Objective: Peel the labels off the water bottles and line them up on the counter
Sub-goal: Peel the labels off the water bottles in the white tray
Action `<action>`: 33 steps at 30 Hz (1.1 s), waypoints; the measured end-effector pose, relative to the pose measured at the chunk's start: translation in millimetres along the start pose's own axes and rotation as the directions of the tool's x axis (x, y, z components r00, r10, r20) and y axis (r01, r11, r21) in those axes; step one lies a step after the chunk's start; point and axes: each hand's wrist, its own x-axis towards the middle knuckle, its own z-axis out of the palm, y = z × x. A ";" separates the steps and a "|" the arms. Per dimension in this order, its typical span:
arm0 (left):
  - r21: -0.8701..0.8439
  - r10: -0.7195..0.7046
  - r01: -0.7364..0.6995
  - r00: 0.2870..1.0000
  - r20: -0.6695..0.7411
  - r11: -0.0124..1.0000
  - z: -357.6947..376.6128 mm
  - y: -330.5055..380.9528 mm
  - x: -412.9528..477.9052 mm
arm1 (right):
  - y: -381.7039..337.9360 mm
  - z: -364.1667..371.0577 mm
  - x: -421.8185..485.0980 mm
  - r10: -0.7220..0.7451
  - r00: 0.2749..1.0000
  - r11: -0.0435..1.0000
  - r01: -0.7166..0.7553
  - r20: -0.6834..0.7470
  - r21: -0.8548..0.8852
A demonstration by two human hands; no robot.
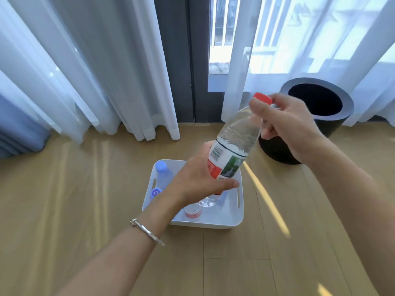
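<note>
I hold a clear water bottle with a red cap and a red, white and green label tilted above a white tray. My left hand grips its lower half around the label. My right hand pinches the neck just under the cap. In the tray lie a bottle with a blue cap, another blue-marked bottle and a red-labelled bottle, partly hidden by my left arm.
The tray sits on a wooden floor. A dark round bin stands at the back right, near my right hand. White curtains and a window fill the background.
</note>
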 end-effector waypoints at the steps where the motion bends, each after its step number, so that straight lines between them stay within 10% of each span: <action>1: -0.039 0.015 -0.017 0.999 -0.046 0.999 2.4 3.1 0.3 | 4.4 7.7 1.6 0.032 0.998 0.996 -0.027 -0.053 0.082; 12: -0.181 -0.003 -0.046 0.965 -0.262 0.982 0.4 20.2 9.6 | 26.7 72.1 -16.6 0.293 0.841 0.632 -0.528 0.455 0.567; 24: 0.218 -0.011 -0.005 0.997 0.071 0.976 -46.1 12.7 8.1 | 37.1 95.6 -1.8 0.277 0.930 0.654 -0.367 0.242 0.661; 33: 0.269 0.000 -0.015 0.998 0.057 0.963 -49.0 6.3 12.4 | 45.1 103.5 5.6 0.245 0.960 0.748 -0.275 0.134 0.604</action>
